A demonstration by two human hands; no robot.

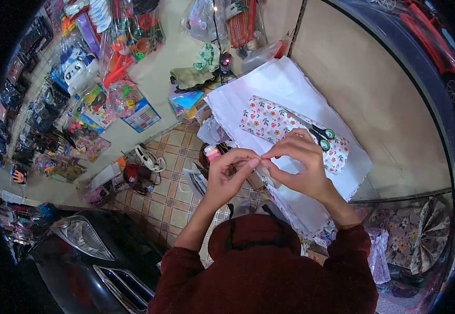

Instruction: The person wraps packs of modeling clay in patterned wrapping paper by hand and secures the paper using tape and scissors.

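Observation:
My left hand [230, 175] and my right hand [301, 166] meet at the fingertips in front of me, over the near left edge of the white paper sheets [295, 81]. Each hand pinches thumb against forefinger; whatever lies between them is too small to make out. Beyond my right hand, flower-printed paper [264, 118] rests on the white sheets. Scissors with green-and-black handles [322, 137] lie on the printed paper, close to my right hand's knuckles.
A black toy car [81, 267] stands at the lower left. Bagged toys [128, 99] hang at the upper left. Folded cloth [192, 77] lies behind the paper. A patterned fan-folded item [426, 235] is at the right. Tiled floor [172, 172] shows left of my hands.

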